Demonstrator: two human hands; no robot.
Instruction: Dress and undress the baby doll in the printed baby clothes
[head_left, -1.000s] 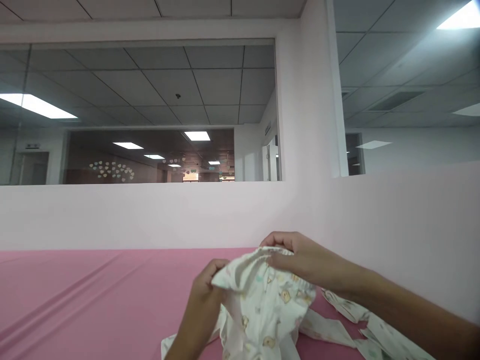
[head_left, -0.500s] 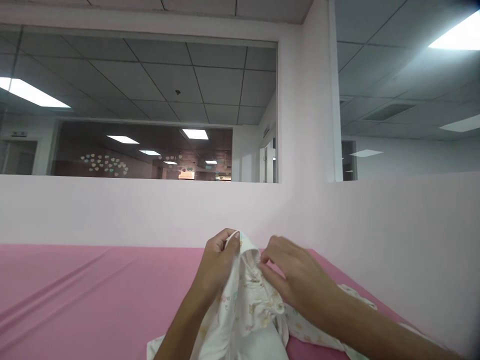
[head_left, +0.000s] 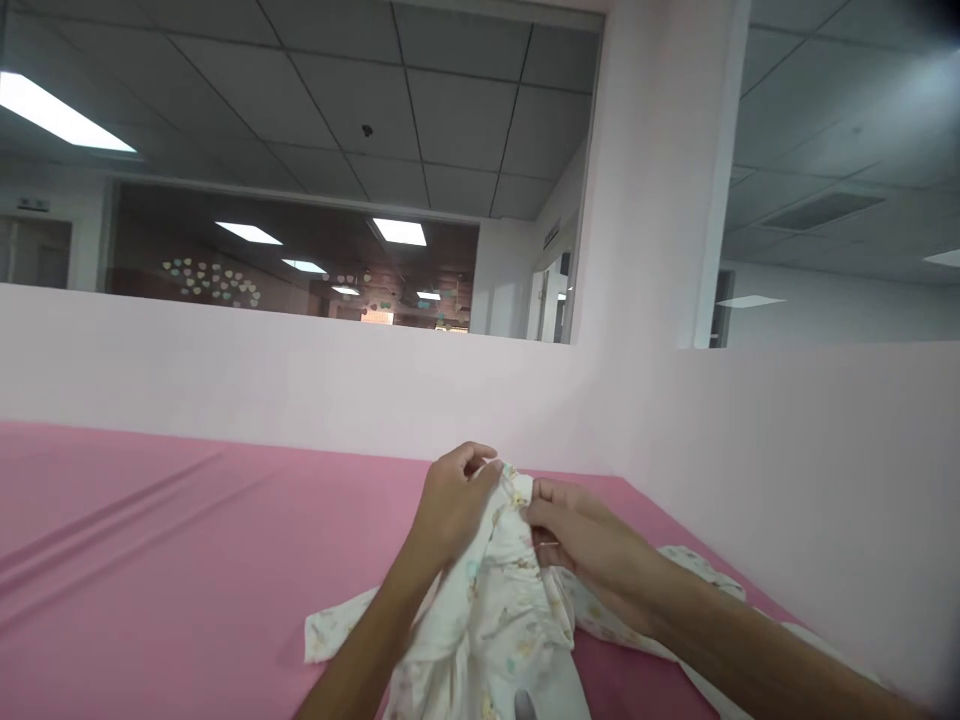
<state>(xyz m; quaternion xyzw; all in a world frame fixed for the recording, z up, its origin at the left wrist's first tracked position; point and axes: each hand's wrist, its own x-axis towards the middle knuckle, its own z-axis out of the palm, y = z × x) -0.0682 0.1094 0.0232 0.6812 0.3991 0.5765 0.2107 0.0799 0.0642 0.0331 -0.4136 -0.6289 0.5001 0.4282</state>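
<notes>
A white garment with a small coloured print [head_left: 517, 620] is bunched up in the middle, its upper edge raised off the pink surface. My left hand [head_left: 457, 505] grips that edge on the left, thumb and fingers closed around the cloth. On the right side my right hand [head_left: 581, 525] pinches the same edge. One sleeve-like part [head_left: 334, 630] lies out to the left, partly behind my left forearm. A small dark grey rounded thing [head_left: 524, 705] shows at the bottom; what it is I cannot make out.
More printed white cloth [head_left: 701, 568] lies to the right, partly under my right forearm. The pink covered surface [head_left: 187, 560] has long creases at the left. Behind it stand a pale wall [head_left: 300, 385] and a right-hand wall [head_left: 817, 470], both with windows above.
My right hand has come in and closed on the cloth's upper edge. More of the left sleeve-like part shows, and the view has tilted down.
</notes>
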